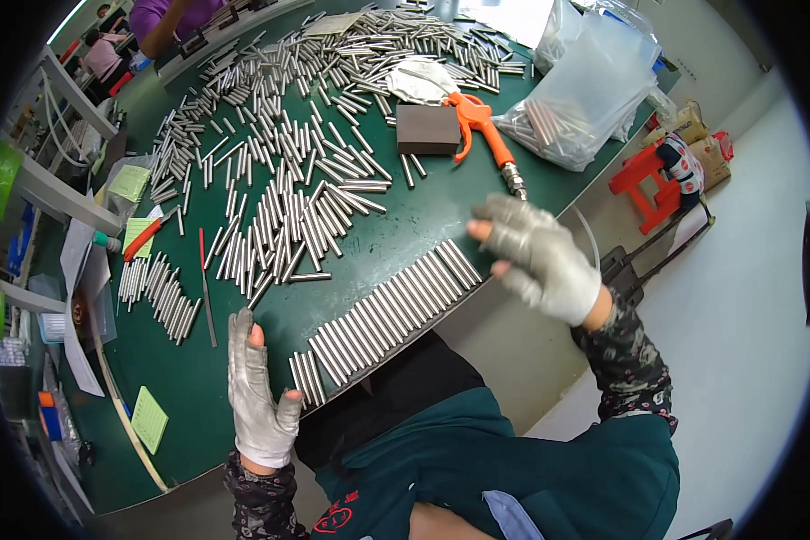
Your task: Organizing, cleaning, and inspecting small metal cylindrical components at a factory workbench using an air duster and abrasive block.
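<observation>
Green bench (423, 225): covers most of the view, near edge running diagonally in front of the person.

Loose metal rods (288, 162): short, silver, scattered in a broad band from the far right of the bench down toward its middle, many overlapping.

Clear plastic bags (585, 90): far right of the bench, one showing more rods inside.

Row of rods (391, 310): laid side by side, touching, in a neat line along the near edge of the bench. It lies between the two hands.

Right hand (540, 256): grey fingerless glove, fingers spread and slightly blurred, raised over the right end of the row, holding nothing.

Left hand (259, 391): same kind of glove, open with fingers straight and together, thumb out, just beside the left end of the row; contact with the rods cannot be told. Holds nothing.

Orange air gun (477, 126): lying beyond the row, metal nozzle toward the bench edge, touching a dark brown block (427, 129).

Smaller group of rods (160, 292): left of the main scatter.

Red pen (142, 238): beside green notes.
</observation>
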Demonstrator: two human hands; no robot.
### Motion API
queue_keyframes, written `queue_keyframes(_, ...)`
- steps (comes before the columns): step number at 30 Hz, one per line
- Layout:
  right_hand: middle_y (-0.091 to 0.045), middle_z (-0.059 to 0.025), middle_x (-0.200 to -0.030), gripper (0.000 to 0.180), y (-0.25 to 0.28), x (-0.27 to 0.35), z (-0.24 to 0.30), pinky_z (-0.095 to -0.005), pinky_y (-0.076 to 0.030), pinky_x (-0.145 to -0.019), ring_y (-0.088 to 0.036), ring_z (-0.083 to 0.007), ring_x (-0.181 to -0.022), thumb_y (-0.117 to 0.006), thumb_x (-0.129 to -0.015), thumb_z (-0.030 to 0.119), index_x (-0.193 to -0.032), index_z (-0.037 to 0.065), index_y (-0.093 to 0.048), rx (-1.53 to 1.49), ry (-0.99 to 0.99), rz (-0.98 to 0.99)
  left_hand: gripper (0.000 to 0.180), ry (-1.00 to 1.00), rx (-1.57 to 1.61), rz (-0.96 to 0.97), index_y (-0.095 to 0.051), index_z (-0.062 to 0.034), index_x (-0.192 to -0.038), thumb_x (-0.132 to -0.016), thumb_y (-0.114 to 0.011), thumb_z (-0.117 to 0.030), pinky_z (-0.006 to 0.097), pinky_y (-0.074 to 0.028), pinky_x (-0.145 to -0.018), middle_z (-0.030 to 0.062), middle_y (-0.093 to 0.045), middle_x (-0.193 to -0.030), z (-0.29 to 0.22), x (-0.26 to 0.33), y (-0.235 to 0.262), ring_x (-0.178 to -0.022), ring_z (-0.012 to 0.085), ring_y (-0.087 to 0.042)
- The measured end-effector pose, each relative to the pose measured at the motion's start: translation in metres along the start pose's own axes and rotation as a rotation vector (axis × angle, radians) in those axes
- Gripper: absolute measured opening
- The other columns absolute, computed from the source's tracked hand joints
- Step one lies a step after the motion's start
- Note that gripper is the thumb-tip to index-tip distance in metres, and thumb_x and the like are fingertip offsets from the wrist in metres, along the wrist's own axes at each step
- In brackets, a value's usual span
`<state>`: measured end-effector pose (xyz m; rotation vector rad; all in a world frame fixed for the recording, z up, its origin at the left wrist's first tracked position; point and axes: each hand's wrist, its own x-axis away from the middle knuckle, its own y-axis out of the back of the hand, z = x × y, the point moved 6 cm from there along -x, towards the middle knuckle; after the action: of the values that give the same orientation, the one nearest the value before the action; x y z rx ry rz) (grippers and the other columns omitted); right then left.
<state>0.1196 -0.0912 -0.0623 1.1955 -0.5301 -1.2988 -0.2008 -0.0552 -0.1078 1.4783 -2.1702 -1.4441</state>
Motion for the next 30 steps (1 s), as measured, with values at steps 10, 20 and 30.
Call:
queue_keyframes(10, -0.039, -0.0207, -0.14, 0.056, -0.038, 0.016, 0.008, -0.0527, -0.027, -0.108, -0.034, -0.0403, -0.131, -0.052, -0.085, 0.039, -0.132, 0.008, -0.045, 0.124, 0.139, 0.246, 0.073, -0.005, -0.03, 0.009, -0.025, -0.0163, -0.147, -0.091, -0.035, -0.062, 0.049, -0.027, -0.108, 0.0184, -0.033, -0.146, 0.001, 0.001, -0.002, -0.134, 0.042, -0.03)
queue_keyframes(20, -0.055, -0.0207, -0.117, 0.055, -0.019, 0.027, 0.016, -0.0449, -0.045, -0.089, -0.054, -0.0383, -0.108, -0.055, -0.085, 0.037, -0.129, 0.005, -0.047, 0.126, 0.111, -0.006, 0.074, -0.005, -0.051, -0.002, -0.024, -0.0164, -0.147, -0.091, -0.034, -0.063, 0.049, -0.026, -0.108, 0.0179, -0.032, -0.146, 0.001, 0.003, -0.001, -0.134, 0.0424, -0.03)
queue_keyframes(30, -0.05, -0.0059, -0.056, 0.067, -0.058, 0.048, 0.054, -0.0374, -0.043, -0.051, -0.054, -0.0258, -0.053, -0.064, -0.079, 0.028, -0.139, 0.009, -0.041, -0.033, -0.112, 0.073, 0.069, -0.213, -0.329, 0.062, -0.033, -0.0176, -0.144, -0.09, -0.038, -0.061, 0.056, -0.026, -0.105, 0.018, -0.041, -0.139, -0.034, -0.028, 0.004, -0.128, 0.0458, -0.035)
